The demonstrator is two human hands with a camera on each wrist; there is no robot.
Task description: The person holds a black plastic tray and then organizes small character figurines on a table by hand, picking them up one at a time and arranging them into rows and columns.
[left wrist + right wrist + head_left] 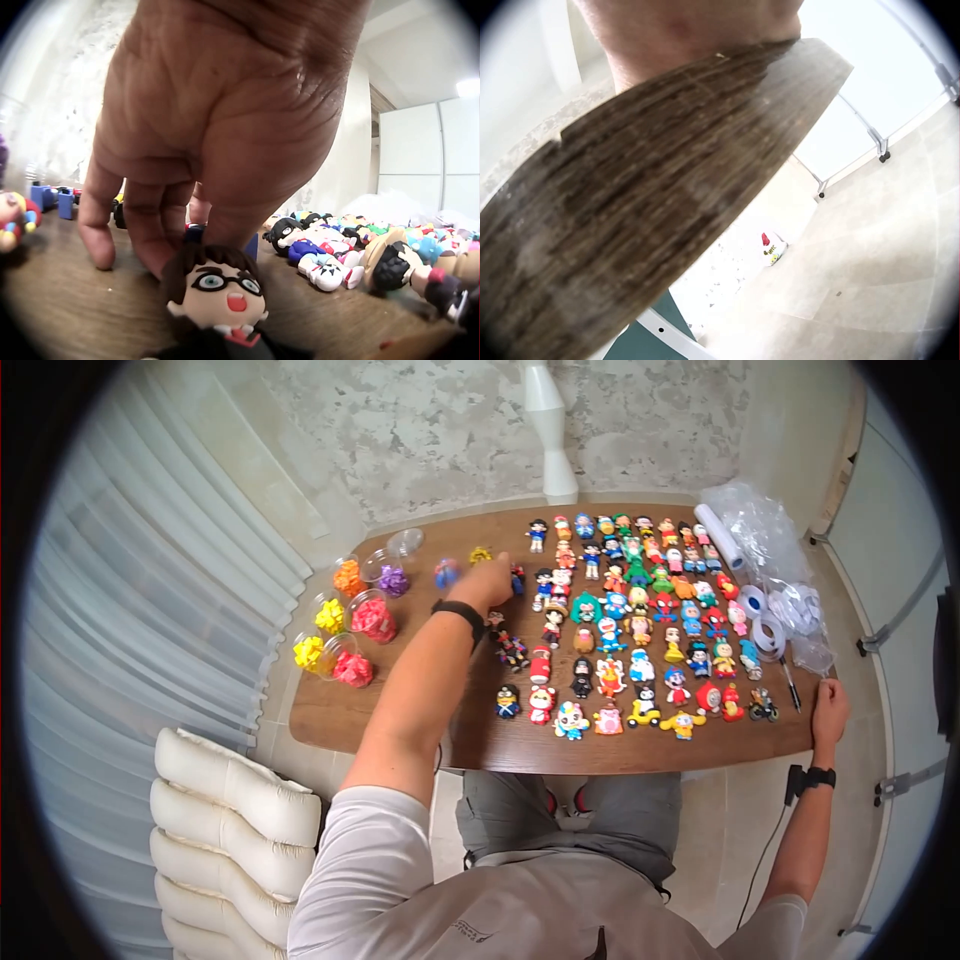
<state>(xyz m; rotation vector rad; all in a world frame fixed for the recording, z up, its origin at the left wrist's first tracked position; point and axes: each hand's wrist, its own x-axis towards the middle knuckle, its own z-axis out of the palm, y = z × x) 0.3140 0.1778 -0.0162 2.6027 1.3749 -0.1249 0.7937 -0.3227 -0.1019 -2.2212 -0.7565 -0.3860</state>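
My left hand (pixel 487 582) reaches palm-down over the left-centre of the table. Its thumb and fingers pinch a small dark-and-blue figurine (pixel 517 578), mostly hidden behind the fingers in the left wrist view. Close in front of that hand lies a figurine with brown hair and black glasses (pixel 225 289). To the hand's left are a blurred blue-and-red figurine (pixel 446 572) and a yellow-and-black one (pixel 480 555). Rows of toy figurines (pixel 637 625) spread to its right. My right hand (pixel 830 710) rests at the table's right edge, its fingers mostly hidden in the right wrist view.
Clear plastic cups with orange, purple, yellow and pink pieces (pixel 374 620) stand on the left of the wooden table (pixel 450 730). Crumpled plastic bags (pixel 765 520), a white roll (pixel 720 537), tape rolls (pixel 768 635) and a pen (pixel 792 688) lie on the right. A padded cream chair (pixel 235 840) stands front left.
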